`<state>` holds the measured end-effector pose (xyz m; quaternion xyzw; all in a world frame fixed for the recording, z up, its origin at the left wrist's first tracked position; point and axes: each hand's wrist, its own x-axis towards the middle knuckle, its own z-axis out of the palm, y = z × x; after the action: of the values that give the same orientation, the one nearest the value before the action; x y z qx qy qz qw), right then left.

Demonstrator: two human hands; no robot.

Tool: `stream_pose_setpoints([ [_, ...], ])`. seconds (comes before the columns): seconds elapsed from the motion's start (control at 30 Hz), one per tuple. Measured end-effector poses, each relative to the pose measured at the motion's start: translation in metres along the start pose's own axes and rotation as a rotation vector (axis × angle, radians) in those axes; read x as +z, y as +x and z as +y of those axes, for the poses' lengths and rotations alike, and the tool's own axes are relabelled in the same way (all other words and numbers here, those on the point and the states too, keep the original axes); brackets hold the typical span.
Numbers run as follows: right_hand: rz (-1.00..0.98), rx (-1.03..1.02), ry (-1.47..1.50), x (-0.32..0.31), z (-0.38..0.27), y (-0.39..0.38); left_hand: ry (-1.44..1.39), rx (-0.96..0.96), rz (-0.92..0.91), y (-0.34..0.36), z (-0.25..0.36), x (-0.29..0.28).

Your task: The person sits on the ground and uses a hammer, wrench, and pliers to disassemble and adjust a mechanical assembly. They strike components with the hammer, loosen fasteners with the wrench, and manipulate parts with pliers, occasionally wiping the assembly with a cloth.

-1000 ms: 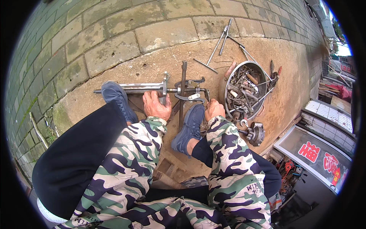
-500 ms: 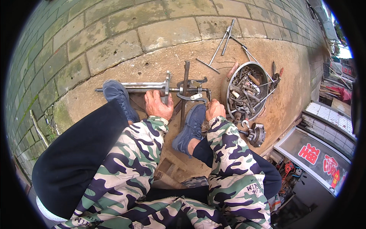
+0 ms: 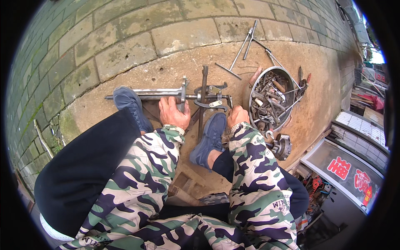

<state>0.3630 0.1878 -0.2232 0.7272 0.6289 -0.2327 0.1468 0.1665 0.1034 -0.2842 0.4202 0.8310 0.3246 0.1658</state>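
A long metal shaft point(image 3: 156, 93) with a plate-like flange point(image 3: 183, 91) lies across the ground before me. My left hand point(image 3: 174, 114) is closed round the flange's near side, its fingertips partly hidden. To the right of it, a jaw puller point(image 3: 215, 95) sits in line with the shaft, crossed by a dark flat bar point(image 3: 203, 89). At the puller's right end, my right hand point(image 3: 238, 116) grips what looks like a short dark wrench point(image 3: 230, 101), most of its handle covered by the fingers. My shoes point(image 3: 210, 135) are close to the parts, one beside the puller.
A round metal basin point(image 3: 251, 100) full of tools and sockets stands just right of my right hand. T-handled wrenches point(image 3: 238, 54) lie beyond it. A round metal hub-like part point(image 3: 282, 146) is nearer me. A sign board point(image 3: 346, 168) leans at the right.
My right hand has shifted very slightly with the wrench. My left hand keeps its hold on the flange, and the shaft and puller look the same.
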Motion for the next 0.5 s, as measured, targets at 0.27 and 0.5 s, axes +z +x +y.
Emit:
stream_pose_setpoints([
  [0.27, -0.006, -0.212, -0.129, -0.022, -0.010, 0.037, 0.070, -0.224, -0.133, 0.037, 0.021, -0.006],
  [0.5, 0.033, -0.213, -0.250, -0.061, -0.043, 0.061, 0.111, -0.452, -0.329, 0.086, 0.039, -0.010],
])
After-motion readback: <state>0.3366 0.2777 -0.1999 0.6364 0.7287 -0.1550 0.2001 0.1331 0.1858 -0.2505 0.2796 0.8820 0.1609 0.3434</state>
